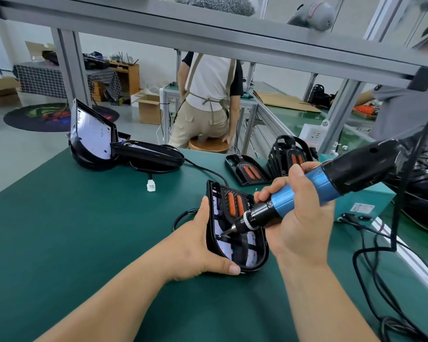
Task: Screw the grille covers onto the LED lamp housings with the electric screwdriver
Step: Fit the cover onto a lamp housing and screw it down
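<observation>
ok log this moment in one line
left hand: holds lamp | right hand: grips screwdriver | bit: tip at cover | stage: screwing

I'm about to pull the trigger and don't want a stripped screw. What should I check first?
1. Left hand grips the lamp housing: ok.
2. Right hand grips the electric screwdriver: ok.
3. Bit tip set on the grille cover: ok.
4. Screw seated under the bit: cannot tell, too small.
5. The lamp housing lies flat on the green mat: not ok, tilted up.
6. Screwdriver cord clear of the lamp housing: ok, it trails right.
</observation>
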`<state>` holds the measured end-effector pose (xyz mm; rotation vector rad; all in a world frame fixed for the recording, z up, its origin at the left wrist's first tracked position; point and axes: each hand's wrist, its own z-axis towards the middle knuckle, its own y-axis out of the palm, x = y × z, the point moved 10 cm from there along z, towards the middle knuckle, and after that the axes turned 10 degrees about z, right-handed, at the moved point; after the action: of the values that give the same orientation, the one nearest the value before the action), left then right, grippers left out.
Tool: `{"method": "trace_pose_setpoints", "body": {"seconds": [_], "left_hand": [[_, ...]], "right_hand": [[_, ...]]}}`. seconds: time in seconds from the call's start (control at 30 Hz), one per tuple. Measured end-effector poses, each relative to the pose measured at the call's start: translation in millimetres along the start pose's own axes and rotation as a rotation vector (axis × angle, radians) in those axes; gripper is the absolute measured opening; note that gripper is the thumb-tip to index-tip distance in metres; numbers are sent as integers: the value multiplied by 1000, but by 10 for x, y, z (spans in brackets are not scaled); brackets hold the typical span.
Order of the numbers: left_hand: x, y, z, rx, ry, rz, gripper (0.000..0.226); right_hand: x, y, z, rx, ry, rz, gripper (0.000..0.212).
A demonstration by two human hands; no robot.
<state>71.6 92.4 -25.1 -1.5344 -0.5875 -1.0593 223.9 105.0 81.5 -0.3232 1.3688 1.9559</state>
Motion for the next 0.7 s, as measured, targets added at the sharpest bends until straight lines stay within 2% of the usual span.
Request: {"method": "trace_pose_setpoints", "body": {"seconds": [0.27, 0.7], "left_hand": [[2, 9, 22, -5, 32, -15, 114], [-28, 5, 27, -10, 8, -13, 123]], "right_hand": [[10, -10, -4, 0, 10, -14, 16], [69, -148, 52, 76, 46, 46, 15]]}}
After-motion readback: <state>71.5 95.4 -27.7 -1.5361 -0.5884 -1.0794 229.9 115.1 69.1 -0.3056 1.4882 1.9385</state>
